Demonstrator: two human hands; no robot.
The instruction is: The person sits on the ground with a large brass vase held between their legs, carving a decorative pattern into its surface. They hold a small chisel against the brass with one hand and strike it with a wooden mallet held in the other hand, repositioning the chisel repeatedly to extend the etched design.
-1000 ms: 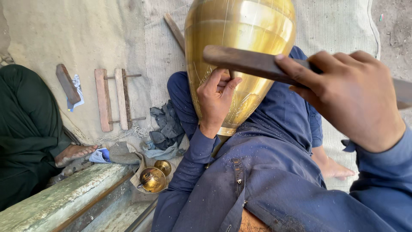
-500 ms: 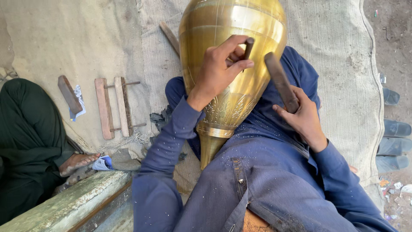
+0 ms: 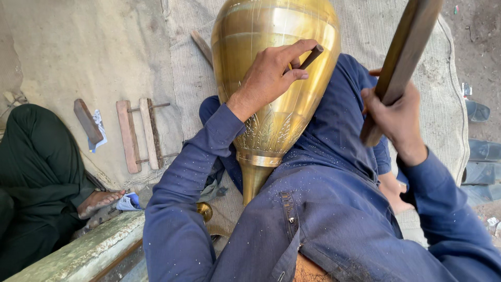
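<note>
A large brass vase [image 3: 274,62], smooth and teardrop-shaped with fine engraved leaf patterns near its narrow neck, stands in the upper centre of the frame, resting against the person's blue-clothed lap. The left hand [image 3: 271,73] lies on the polished belly of the vase, its fingers pinching a short dark metal punch [image 3: 311,56] whose tip meets the brass. The right hand [image 3: 396,117], at the right of the frame, is wrapped firmly around a long, flat, worn wooden bat [image 3: 402,57] tilted up toward the top edge. Coarse woven matting [image 3: 365,26] covers the ground behind. At the left lie flat wooden slats [image 3: 138,133] on pale cloth.
</note>
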